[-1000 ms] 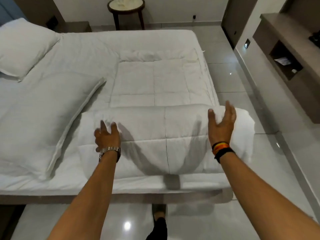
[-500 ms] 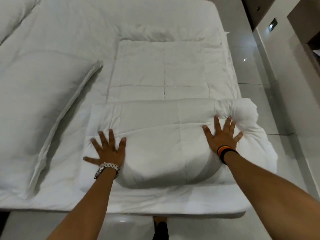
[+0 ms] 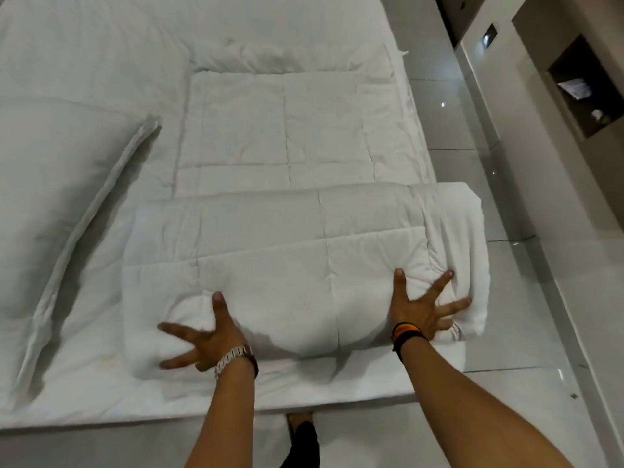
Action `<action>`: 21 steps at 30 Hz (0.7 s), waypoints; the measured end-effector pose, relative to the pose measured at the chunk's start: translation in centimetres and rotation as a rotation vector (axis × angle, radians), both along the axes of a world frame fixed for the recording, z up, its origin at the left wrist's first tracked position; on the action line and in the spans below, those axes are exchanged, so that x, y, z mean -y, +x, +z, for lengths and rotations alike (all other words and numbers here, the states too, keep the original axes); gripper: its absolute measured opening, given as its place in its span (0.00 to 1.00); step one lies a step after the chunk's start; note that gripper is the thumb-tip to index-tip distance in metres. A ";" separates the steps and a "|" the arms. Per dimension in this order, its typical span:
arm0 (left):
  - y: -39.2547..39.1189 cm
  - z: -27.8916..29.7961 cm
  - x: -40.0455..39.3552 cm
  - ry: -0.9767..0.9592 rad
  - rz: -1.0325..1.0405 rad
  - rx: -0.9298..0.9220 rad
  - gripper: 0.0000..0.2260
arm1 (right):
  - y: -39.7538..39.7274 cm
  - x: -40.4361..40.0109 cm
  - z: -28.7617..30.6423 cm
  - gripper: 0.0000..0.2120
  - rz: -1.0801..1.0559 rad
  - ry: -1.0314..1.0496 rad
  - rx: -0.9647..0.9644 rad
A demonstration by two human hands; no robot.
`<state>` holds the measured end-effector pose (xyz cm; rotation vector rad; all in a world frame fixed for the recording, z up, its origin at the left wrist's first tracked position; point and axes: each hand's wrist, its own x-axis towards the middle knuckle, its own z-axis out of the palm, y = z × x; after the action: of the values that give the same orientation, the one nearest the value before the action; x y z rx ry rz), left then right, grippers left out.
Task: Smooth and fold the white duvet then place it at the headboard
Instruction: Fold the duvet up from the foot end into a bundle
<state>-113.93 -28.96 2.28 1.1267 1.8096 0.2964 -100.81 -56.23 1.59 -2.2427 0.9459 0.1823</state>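
Duvet (image 3: pixel 277 251): white, quilted in stitched squares, puffy and soft; folded into a thick rounded bundle across the lower centre of the frame, near the bed's close edge.
Duvet surface: matte cotton look, fine creases; the fold layers show as two long horizontal ridges; the near side bulges into a smooth rounded hump between the two hands.
Duvet right end: looser cloth, bunched and wrinkled, overhanging the mattress corner at centre right.
Flat quilted layer (image 3: pixel 280 130): spread out in the upper centre, beyond the bundle, same stitched grid.
Left hand (image 3: pixel 209 339): palm down, fingers splayed wide, pressing the near left part of the bundle; nothing clasped; thumb points up the frame.
Right hand (image 3: pixel 418 309): palm down, fingers fanned out toward the right, pressing the near right end of the bundle; flat, not closed around anything.
Duvet vs hands: bundle lies under and ahead of both palms, its main mass toward the top of the frame from them.
Watch (image 3: pixel 233 358): metal link band, left wrist.
Wristbands (image 3: pixel 405 334): black with orange and red stripes, right wrist.
Pillow (image 3: pixel 57 211): white, large, flanged edge, left of frame, apart from the bundle.
Floor (image 3: pixel 456 130): glossy pale tile, right side.
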 end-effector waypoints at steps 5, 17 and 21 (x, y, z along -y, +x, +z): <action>2.9 -2.0 -1.2 0.196 -0.005 0.031 0.51 | 3.0 -0.7 -0.5 0.53 -0.031 -0.033 0.125; -4.3 3.7 0.2 0.256 0.006 0.331 0.33 | -3.3 3.5 5.2 0.34 0.077 0.278 0.330; -10.5 6.5 3.1 0.261 -0.077 0.291 0.33 | -9.8 6.5 7.6 0.33 0.105 0.329 0.322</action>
<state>-124.41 -32.08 8.79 1.2580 1.4963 0.6321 -110.58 -62.71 9.22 -1.9427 0.5804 0.0182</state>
